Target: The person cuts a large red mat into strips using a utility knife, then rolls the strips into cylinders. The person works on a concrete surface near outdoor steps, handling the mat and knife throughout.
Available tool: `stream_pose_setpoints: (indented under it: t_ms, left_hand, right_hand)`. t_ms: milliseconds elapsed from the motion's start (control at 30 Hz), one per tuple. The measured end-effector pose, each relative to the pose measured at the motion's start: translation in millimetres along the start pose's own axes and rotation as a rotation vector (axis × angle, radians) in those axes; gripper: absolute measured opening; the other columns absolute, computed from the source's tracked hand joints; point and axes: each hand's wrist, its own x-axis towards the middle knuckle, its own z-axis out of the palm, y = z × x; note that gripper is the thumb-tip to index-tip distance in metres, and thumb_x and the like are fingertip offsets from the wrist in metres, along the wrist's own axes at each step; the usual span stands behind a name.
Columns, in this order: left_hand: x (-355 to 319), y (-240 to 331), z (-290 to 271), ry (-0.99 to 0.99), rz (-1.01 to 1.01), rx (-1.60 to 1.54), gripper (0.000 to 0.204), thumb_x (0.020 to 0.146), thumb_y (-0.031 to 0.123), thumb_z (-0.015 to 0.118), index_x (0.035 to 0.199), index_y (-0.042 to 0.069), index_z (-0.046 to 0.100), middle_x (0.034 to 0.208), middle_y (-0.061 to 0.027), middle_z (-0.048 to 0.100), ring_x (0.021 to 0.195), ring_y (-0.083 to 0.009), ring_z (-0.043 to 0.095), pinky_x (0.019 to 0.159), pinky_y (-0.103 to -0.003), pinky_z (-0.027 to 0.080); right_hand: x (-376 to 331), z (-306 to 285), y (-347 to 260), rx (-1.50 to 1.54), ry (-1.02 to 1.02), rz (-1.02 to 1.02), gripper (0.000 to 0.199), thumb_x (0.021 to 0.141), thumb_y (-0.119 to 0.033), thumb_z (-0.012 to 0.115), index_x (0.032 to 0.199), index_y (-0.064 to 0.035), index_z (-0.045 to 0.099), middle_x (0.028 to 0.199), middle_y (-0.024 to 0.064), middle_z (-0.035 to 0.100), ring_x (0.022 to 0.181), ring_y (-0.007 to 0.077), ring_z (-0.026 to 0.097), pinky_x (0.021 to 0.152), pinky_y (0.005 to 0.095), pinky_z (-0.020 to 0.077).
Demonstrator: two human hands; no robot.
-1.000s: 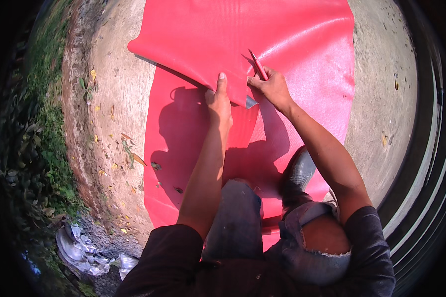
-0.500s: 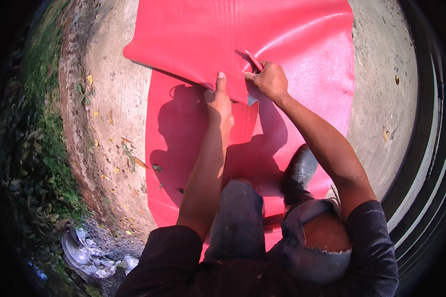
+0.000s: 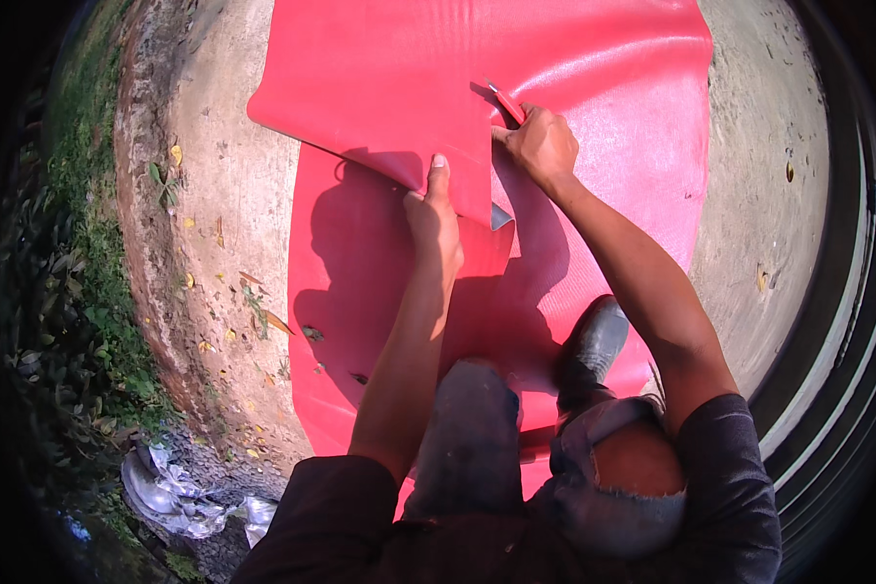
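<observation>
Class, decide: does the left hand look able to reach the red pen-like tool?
Probably not just now: the left hand grips the folded red sheet, and the red pen-like tool is held in the right hand.

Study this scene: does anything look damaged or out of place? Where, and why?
The jeans are torn open at the right knee, baring skin. Leaf bits on the left of the red sheet look stray against its plain surface.
</observation>
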Motion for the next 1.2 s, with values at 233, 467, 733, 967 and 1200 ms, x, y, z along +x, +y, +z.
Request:
stream_pose_setpoints:
  t_ms: [233,467,733,967,1200]
  left_hand:
    - [-14.3,23.7,3.4,0.0,0.013,-0.01,0.045,0.107,0.036,0.069,0.12,-0.007,0.066,0.115,-0.0072,0.065,0.105,-0.0144,0.059,0.094,-0.035,0.049]
    - [-24.3,31.0,15.2,-0.054,0.091,-0.133,0.039,0.107,0.035,0.069,0.118,-0.003,0.066,0.106,-0.0033,0.064,0.096,-0.0108,0.056,0.087,-0.033,0.048]
    - [-18.6,41.1,23.4,0.037,-0.037,0.139,0.044,0.104,0.04,0.07,0.119,-0.001,0.065,0.102,-0.0051,0.065,0.085,-0.0137,0.062,0.071,-0.036,0.052]
    - [-5.1,51.8,-4.4,0.071,-0.127,0.345,0.05,0.104,0.049,0.068,0.114,0.0,0.068,0.097,-0.0079,0.068,0.08,-0.017,0.066,0.064,-0.038,0.056]
    - [-13.9,116.4,25.6,0.094,-0.262,0.663,0.054,0.104,0.053,0.065,0.108,-0.001,0.07,0.09,-0.0101,0.071,0.072,-0.0201,0.07,0.057,-0.035,0.057]
  right_hand:
    - [10.2,5.2,-2.1,0.109,0.01,0.049,0.045,0.08,-0.047,0.09,0.098,-0.0071,0.078,0.09,0.0199,0.077,0.09,0.0398,0.076,0.079,0.0501,0.0572]
    - [39.0,8.4,-1.7,-0.124,0.041,0.018,0.048,0.082,-0.052,0.088,0.1,-0.0081,0.08,0.095,0.0182,0.078,0.095,0.0377,0.076,0.082,0.0486,0.0578]
    - [39.5,-38.7,52.6,0.042,-0.248,-0.025,0.058,0.1,-0.06,0.066,0.117,-0.0044,0.071,0.103,0.0289,0.074,0.105,0.0489,0.071,0.089,0.0549,0.0547]
    - [-143.5,-162.3,200.1,0.101,-0.317,0.039,0.046,0.104,-0.045,0.065,0.104,0.0003,0.066,0.078,0.0246,0.066,0.073,0.0417,0.067,0.072,0.0489,0.0517]
    - [-427.3,-336.8,382.2,-0.098,-0.006,1.021,0.037,0.101,-0.034,0.067,0.093,0.0021,0.069,0.075,0.0186,0.071,0.059,0.0343,0.073,0.057,0.0492,0.0571]
